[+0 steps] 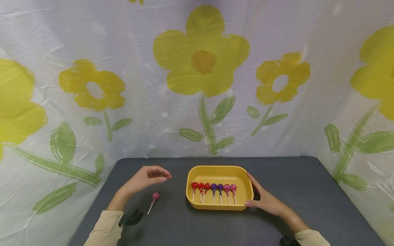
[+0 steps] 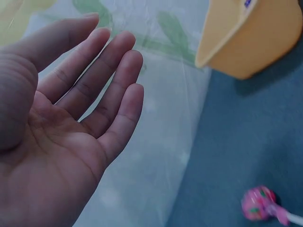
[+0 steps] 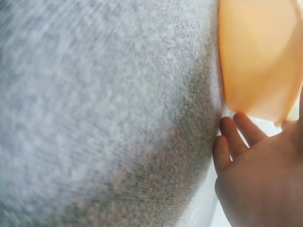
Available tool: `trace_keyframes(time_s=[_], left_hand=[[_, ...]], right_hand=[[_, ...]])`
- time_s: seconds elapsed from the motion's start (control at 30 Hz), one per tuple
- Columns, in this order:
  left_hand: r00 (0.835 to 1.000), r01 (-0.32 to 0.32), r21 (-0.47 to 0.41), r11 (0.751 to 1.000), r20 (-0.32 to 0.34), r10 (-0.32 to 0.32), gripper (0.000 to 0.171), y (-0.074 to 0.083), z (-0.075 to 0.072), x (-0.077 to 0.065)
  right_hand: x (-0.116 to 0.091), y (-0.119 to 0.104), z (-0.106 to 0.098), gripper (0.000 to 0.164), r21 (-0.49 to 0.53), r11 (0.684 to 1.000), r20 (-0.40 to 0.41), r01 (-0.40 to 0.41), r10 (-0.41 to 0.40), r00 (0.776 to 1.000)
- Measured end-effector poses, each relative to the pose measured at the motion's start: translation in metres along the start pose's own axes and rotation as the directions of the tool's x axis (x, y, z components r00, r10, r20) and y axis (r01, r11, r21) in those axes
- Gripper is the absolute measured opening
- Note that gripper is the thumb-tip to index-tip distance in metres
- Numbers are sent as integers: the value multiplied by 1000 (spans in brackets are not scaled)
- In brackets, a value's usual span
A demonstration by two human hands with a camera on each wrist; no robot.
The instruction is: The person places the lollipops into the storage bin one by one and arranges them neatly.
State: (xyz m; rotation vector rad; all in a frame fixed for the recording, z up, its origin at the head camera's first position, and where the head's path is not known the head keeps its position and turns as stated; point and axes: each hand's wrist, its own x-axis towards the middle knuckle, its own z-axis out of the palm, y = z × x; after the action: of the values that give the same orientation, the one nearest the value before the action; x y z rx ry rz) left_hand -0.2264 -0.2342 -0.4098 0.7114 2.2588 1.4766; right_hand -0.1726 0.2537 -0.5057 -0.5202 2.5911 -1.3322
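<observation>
A yellow plastic tray (image 1: 220, 206) sits on the dark table, with several lollipops lying in a row inside. From left to right there are three red lollipops (image 1: 201, 186), two purple lollipops (image 1: 213, 187) and two pink lollipops (image 1: 226, 188), heads to the back and white sticks to the front. My right hand (image 1: 267, 201) touches the tray's right end, thumb at the near corner and fingers spread toward the far one. To the left, my left hand (image 1: 150, 177) hovers with loosely bent fingers, nothing in them. Below it a single pink lollipop (image 1: 155, 196) lies on the table.
The dark grey table (image 1: 172, 229) runs back to a pale curtain (image 1: 147, 130) printed with yellow flowers, which also hangs along both sides. A dark band (image 1: 130, 218) is strapped round my left wrist, below the beige sleeve (image 1: 104, 229).
</observation>
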Motion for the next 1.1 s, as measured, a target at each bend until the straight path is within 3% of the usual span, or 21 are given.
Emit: trace_keyframes(time_s=[0.23,0.43,0.73,1.1], left_hand=[[999,-10,-10,1000,-37,9,31,-25,-7,-20],[997,41,-27,999,-69,-43,33,-46,-7,-30],[983,130,-44,991,-123,-134,36,-70,-2,-38],[982,133,-36,991,-128,-136,37,-93,2,-39]], right_hand=[[-1,1,1,108,15,1000,4,7,-7,1000],[0,1,0,107,37,999,6,-1,0,1000],[1,1,1,107,39,999,15,-10,9,1000],[0,2,2,106,56,998,23,-26,24,999]])
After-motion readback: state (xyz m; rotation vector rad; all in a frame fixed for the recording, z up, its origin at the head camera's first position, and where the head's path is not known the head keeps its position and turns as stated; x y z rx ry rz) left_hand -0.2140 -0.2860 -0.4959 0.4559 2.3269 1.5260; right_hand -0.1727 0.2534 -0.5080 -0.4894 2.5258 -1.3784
